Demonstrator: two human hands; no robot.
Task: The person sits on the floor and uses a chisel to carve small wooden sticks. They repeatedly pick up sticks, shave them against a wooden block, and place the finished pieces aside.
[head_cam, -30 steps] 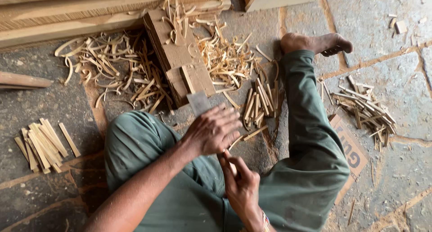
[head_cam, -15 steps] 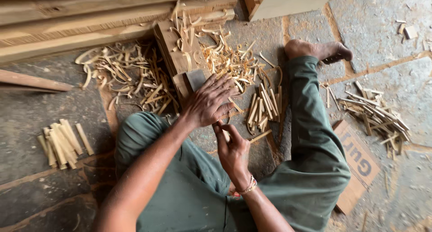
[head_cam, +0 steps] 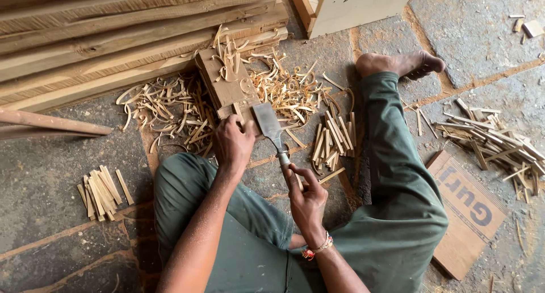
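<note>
On the wood block (head_cam: 224, 86), left hand (head_cam: 233, 142) hides a stick; right hand (head_cam: 306, 199) fingers grip the chisel (head_cam: 269, 125).

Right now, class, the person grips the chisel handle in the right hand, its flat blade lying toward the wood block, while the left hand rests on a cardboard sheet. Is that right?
Not quite. The head view shows the left hand on a small wood piece against the wood block, not on the cardboard sheet, which lies apart beside the right leg. The right hand does grip the chisel.
</note>
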